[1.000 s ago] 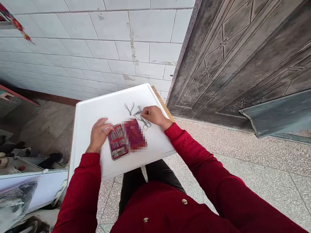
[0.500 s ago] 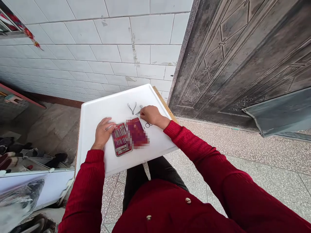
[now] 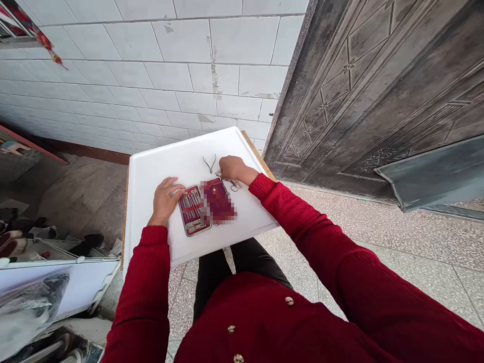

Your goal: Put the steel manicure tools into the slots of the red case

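An opened manicure case (image 3: pixel 186 215) lies on a white-topped table (image 3: pixel 151 166), with several slim metal tools in its red lining. Its dark red lid half (image 3: pixel 219 201) is partly blurred. My left hand (image 3: pixel 165 200) rests at the case's upper left corner, fingers stretched and thumb touching the edge. Beyond the lid, my right hand (image 3: pixel 233 169) has its fingers closed around a small silver tool (image 3: pixel 218 173); only its tip shows, so its kind is unclear. Cuticle nippers (image 3: pixel 209 164) lie with handles spread just left of that hand. Small scissors (image 3: pixel 235 186) lie below it, partly hidden.
White wall tiles (image 3: pixel 181 75) rise behind the table. On the right stands a dark patterned metal door (image 3: pixel 340 91) with a grey-green sheet (image 3: pixel 434 176) against it. Shoes (image 3: pixel 15 244) and a rack are at the lower left.
My right hand has drawn slightly nearer to the lid, and less of the silver tool shows. My left hand stays at the case corner. The whole view has shifted a little.
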`<state>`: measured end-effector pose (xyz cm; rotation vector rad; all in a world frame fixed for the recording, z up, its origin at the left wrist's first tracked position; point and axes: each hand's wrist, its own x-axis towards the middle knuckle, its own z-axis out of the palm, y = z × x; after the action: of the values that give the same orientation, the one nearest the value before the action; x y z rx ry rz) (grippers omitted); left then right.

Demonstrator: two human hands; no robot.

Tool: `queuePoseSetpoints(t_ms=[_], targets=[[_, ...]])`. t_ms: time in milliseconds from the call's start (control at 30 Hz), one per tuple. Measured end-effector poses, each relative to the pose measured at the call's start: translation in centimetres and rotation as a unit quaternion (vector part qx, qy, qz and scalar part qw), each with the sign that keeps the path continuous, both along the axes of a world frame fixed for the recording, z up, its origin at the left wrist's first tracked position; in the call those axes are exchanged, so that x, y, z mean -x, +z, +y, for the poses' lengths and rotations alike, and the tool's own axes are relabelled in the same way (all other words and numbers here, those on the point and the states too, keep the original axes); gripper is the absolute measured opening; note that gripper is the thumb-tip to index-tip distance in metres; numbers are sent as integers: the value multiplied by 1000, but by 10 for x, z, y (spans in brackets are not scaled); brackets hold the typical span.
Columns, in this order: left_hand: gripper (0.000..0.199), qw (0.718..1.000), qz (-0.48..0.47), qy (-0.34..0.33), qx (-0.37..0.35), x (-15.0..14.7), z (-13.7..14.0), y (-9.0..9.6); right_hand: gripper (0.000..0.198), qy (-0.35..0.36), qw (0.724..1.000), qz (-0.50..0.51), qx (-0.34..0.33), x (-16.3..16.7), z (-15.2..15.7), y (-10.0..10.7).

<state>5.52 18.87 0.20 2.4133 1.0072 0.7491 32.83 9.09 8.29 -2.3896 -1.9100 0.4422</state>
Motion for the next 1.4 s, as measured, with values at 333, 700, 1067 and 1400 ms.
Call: queuePoseSetpoints(t_ms=[333,700,1067,1400], targets=[[24,1000,12,3,0,1,0,-1,20,-33,966,239,-95,-24,-4,-13],[26,1000,3,-4,1,-1,0,0,16,-16,829,552,-83,-8,-28,-21],[22,1000,12,2,6,-3,-1,1,46,-35,780,619,-84,-4,-34,-47],[23,1000,13,0,7,-3,-1,3,25,-32,796,596,-102,-5,-35,-52]])
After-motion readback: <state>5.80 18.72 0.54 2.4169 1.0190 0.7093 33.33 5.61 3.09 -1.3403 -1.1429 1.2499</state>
